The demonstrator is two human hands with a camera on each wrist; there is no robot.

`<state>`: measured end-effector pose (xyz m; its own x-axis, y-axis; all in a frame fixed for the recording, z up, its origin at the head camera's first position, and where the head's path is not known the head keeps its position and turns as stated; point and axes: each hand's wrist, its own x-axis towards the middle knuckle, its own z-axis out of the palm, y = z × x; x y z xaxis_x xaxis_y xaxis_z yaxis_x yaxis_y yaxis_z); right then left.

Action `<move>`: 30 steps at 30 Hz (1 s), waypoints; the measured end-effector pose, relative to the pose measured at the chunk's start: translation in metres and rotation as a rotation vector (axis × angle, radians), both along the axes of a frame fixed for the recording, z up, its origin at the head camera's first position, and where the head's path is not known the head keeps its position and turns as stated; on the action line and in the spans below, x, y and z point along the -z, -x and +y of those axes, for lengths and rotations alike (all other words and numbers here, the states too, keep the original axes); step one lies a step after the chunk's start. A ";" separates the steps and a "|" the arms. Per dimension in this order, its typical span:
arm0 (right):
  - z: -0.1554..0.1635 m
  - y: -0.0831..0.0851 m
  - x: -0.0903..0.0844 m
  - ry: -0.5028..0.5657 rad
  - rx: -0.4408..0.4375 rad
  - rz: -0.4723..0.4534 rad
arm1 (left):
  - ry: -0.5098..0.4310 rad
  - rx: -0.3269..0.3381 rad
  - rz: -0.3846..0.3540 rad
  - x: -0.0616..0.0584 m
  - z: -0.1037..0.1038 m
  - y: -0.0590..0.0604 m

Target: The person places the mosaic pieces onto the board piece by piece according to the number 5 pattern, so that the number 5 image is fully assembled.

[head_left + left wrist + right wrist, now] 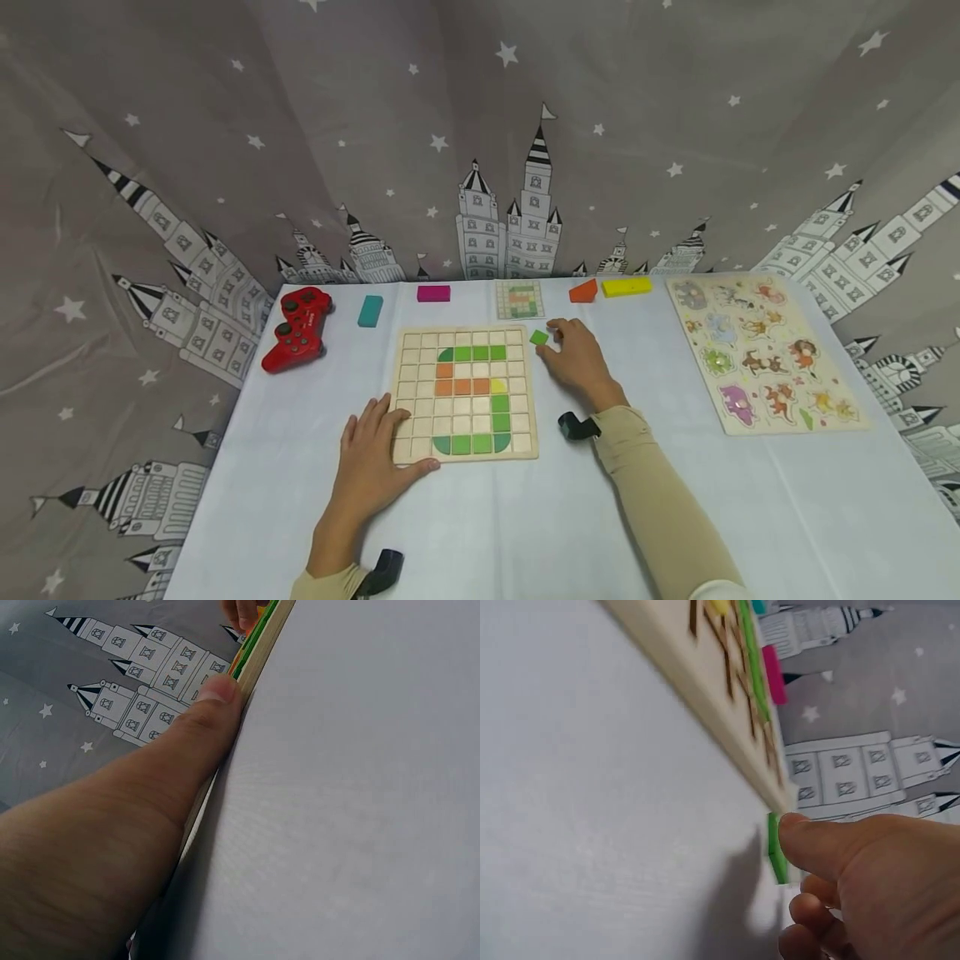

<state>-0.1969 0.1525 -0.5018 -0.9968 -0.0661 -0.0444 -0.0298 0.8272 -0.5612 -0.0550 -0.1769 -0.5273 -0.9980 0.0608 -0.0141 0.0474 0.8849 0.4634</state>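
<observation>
A square wooden grid board (416, 400) lies mid-table, with green tiles (480, 353), orange tiles (463, 387) and a yellow tile (498, 386) in a shape like a 5. My left hand (371, 467) rests at its lower left corner, fingers spread over the left side and thumb along the front edge. Just off the board's upper right corner, my right hand (579, 358) pinches a green square tile (538, 337) between thumb and fingers. The right wrist view shows the thumb against this green tile (777, 851), beside the board's corner.
Behind the board lies a small pattern card (519, 300). A red game controller (297, 329), teal block (370, 311), magenta block (433, 293), orange block (583, 291) and yellow block (627, 287) line the back. An animal puzzle board (765, 358) lies on the right.
</observation>
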 end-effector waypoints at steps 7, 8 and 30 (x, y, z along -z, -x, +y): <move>-0.005 0.002 0.008 -0.054 0.004 0.036 | 0.005 -0.002 0.019 0.001 -0.002 -0.002; -0.006 0.000 0.008 -0.051 0.009 0.040 | 0.004 -0.003 0.022 0.000 -0.002 -0.002; -0.059 -0.077 -0.011 0.088 -0.299 0.122 | -0.009 0.015 -0.009 -0.005 0.001 0.000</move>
<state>-0.1199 0.0939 -0.4905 -0.9304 -0.3545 0.0932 -0.3353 0.7202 -0.6073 -0.0555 -0.1757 -0.5220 -0.9969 0.0760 -0.0226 0.0564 0.8801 0.4714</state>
